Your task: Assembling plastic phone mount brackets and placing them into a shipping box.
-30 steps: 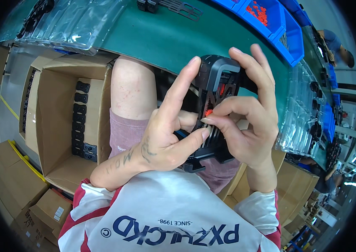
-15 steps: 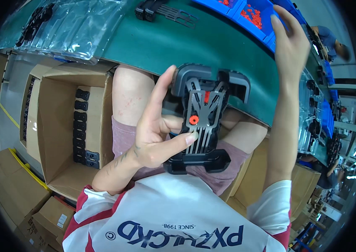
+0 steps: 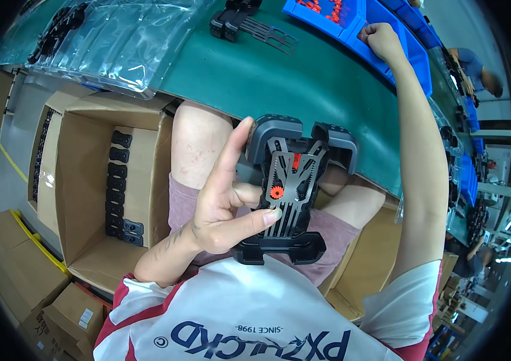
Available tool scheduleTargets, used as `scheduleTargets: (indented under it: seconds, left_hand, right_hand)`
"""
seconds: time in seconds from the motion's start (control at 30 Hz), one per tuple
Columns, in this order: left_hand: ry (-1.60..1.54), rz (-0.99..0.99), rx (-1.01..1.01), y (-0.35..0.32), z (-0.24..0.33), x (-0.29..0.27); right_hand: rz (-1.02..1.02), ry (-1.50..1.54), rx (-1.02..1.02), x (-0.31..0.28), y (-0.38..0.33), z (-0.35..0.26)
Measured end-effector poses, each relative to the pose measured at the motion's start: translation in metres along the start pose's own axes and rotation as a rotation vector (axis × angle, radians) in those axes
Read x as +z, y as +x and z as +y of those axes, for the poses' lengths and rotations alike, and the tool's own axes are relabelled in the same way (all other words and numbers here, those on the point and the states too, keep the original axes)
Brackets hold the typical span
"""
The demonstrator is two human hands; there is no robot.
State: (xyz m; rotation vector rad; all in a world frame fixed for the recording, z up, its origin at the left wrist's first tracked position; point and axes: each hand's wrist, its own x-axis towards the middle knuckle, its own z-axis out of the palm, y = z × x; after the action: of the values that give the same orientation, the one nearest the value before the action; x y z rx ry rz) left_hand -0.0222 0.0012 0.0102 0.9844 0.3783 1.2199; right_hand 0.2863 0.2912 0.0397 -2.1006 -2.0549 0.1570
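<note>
A black phone holder with a grey metal plate on its front is gripped in my left hand. My thumb presses the lower slats of the plate, the index finger stretches up along the side and the other fingers go behind. On the plate sit a red gear at the left and a red tab near the top. My right hand is at the blue parts bin, fingers curled together inside its edge. What those fingertips hold, if anything, is hidden. Small red gears lie in the bin.
Another black holder with a slotted metal plate lies on the green table. Clear plastic trays are at left. An open cardboard box holds several black parts. People work at far right.
My right hand has moved down into the blue bin, and its raised fingers have curled together. The phone holder in my left hand sits slightly lower in the view.
</note>
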Motion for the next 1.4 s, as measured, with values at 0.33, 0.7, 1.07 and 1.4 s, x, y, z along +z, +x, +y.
scheduleTargets:
  seconds: [0.33, 0.7, 1.07, 1.4]
  left_hand:
    - [-0.010, 0.048, -0.060, -0.007, 0.005, 0.002]
    - [-0.088, 0.137, -0.055, 0.000, 0.004, 0.013]
    - [-0.068, 0.101, -0.169, 0.013, 0.003, 0.020]
    - [-0.050, 0.079, -0.162, 0.018, -0.008, 0.035]
  right_hand:
    - [0.078, -0.040, 0.043, -0.007, 0.000, -0.005]
    - [0.292, 1.197, 0.003, -0.033, -0.122, -0.037]
    - [0.019, 1.785, 0.112, -0.001, -0.286, -0.079]
    - [0.247, 1.079, -0.403, -0.007, -0.295, -0.080]
